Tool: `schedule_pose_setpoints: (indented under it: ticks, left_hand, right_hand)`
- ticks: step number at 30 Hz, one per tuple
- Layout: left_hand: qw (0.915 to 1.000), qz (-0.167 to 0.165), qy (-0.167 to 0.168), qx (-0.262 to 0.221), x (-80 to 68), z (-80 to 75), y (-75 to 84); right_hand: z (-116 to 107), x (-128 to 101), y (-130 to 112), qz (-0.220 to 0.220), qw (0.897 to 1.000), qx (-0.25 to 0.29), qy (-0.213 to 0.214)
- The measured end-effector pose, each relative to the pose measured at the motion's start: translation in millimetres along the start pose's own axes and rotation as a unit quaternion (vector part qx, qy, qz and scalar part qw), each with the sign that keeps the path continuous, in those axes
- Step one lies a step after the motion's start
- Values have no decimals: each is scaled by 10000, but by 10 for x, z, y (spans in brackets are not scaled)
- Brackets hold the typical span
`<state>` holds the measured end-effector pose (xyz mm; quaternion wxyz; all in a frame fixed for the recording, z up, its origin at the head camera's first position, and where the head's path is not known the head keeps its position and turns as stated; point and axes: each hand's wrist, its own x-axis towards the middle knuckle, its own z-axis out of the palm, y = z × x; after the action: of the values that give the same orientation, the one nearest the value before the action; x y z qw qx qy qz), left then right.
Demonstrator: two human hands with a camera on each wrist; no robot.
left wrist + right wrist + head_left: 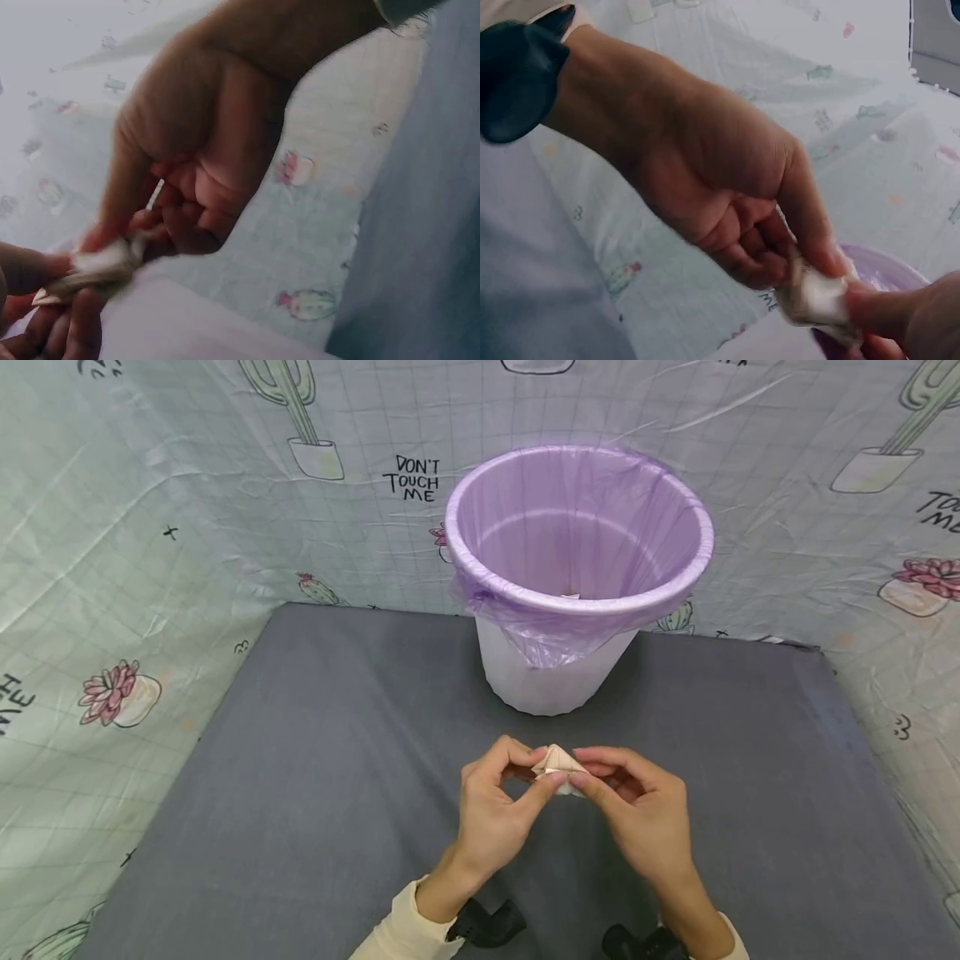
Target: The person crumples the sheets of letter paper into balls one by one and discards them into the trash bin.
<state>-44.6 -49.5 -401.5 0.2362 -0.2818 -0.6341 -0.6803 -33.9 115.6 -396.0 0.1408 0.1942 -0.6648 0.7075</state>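
A purple-lined bin (pixel 577 610) stands on the grey mat (pixel 315 793).

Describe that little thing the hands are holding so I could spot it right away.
Start at the purple-lined bin at the back of the grey mat. In front of it, both hands meet, the left hand and right hand pinching a small wad between their fingertips. It is the only pale, crumpled, beige-white thing there.
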Motion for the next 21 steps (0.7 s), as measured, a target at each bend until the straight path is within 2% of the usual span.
schedule_pose_setpoints:
  ticks: [3,6,8,10,12,15,18,21]
  left_hand:
    - [9984,-442,107,-351,-12,30,-50]
    - [9935,-879,437,-575,-28,45,-67]
    - [9920,-996,550,-548,-33,46,-65]
    - [9934,-927,533,-422,-33,39,-56]
    - [9959,-781,317,-322,-34,27,-44]
    - [9985,-547,-42,-10,-35,1,-25]
    - [9984,-265,-412,272,-13,-20,-22]
    - [9965,219,-664,451,17,-34,-34]
  right_hand:
    - [2,8,7,372,9992,-72,124]
    - [26,11,15,605,9982,16,8]
    - [43,2,18,718,9974,73,32]
    - [56,-8,18,728,9972,116,135]
    - [57,-16,16,388,9989,-8,248]
    - [34,-1,6,-513,9980,-338,143]
    - [-8,57,-33,-1417,9886,-465,-195]
    - [-33,117,-100,-1904,9791,-429,-570]
